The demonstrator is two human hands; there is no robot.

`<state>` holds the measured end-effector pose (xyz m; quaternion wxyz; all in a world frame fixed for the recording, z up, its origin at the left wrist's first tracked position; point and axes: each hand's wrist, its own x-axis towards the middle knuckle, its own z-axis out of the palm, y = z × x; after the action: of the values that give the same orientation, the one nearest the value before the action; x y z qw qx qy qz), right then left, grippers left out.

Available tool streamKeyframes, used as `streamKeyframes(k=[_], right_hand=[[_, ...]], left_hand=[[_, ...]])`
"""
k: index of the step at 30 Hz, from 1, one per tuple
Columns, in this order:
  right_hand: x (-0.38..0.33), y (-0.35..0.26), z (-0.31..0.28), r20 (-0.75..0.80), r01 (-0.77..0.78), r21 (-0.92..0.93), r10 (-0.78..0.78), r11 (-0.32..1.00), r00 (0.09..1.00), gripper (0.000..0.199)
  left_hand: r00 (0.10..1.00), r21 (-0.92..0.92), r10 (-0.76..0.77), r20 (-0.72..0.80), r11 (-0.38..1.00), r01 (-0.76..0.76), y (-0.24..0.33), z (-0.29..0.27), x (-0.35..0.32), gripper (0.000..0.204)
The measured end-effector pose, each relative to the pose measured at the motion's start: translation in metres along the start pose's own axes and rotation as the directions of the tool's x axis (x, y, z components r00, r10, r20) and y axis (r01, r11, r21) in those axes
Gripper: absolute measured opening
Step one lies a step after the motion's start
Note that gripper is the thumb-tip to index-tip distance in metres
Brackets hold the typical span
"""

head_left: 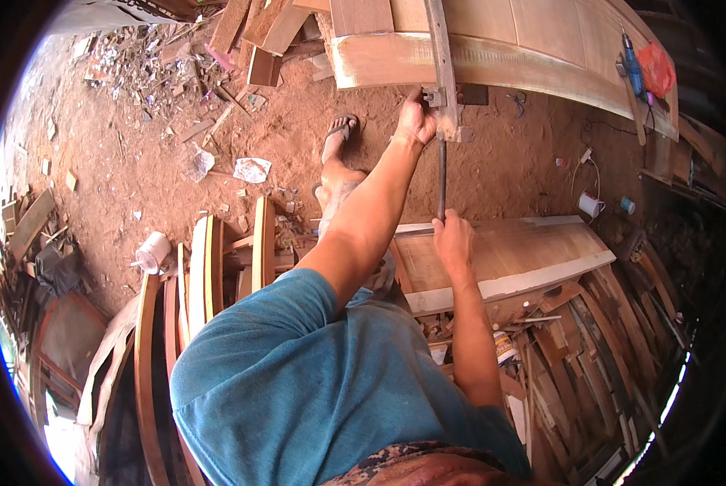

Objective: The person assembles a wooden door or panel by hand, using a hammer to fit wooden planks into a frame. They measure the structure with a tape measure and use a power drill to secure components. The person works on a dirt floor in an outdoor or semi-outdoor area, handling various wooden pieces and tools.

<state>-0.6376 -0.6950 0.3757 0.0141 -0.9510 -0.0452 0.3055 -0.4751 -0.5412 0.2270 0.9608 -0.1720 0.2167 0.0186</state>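
A long bar clamp [442, 49] lies across a wooden panel [508, 61] at the top of the view, its near end sticking out past the panel's edge. Around the clamp's jaw, just off that edge, my left hand [416, 121] is closed, with some fingers hidden behind it. From the clamp's near end a dark metal rod [442, 180] runs back toward me. My right hand [455, 236] grips the rod's near end, closer to my body.
Below my right hand lies a second wooden panel [508, 257]. A blue power tool [633, 71] and a red plastic bag [657, 70] sit on the far panel's right end. Curved wooden pieces [209, 267] stand at left. Wood scraps [249, 69] litter the dirt floor.
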Motion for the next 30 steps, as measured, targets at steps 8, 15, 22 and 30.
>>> streamKeyframes(k=[8,15,22,30], right_hand=[[0.030,-0.021,-0.038,0.212,0.008,-0.166,0.028,0.986,0.977,0.028],[0.029,-0.017,-0.032,0.224,-0.043,-0.160,0.079,0.986,0.971,0.035],[0.023,-0.014,0.025,-0.015,-0.172,-0.161,0.172,0.972,0.985,0.031],[0.033,0.003,0.017,0.000,-0.060,0.064,0.060,0.996,0.998,0.042]], left_hand=[[0.998,-0.043,0.064,0.004,0.997,-0.064,0.003,-0.027,0.015,0.044],[0.993,0.050,0.091,-0.071,0.995,-0.087,-0.007,-0.017,0.014,0.041],[0.994,0.064,0.094,-0.060,0.994,-0.090,-0.008,-0.021,0.018,0.040],[0.999,0.055,0.028,-0.027,0.998,-0.026,-0.004,-0.017,0.014,0.040]])
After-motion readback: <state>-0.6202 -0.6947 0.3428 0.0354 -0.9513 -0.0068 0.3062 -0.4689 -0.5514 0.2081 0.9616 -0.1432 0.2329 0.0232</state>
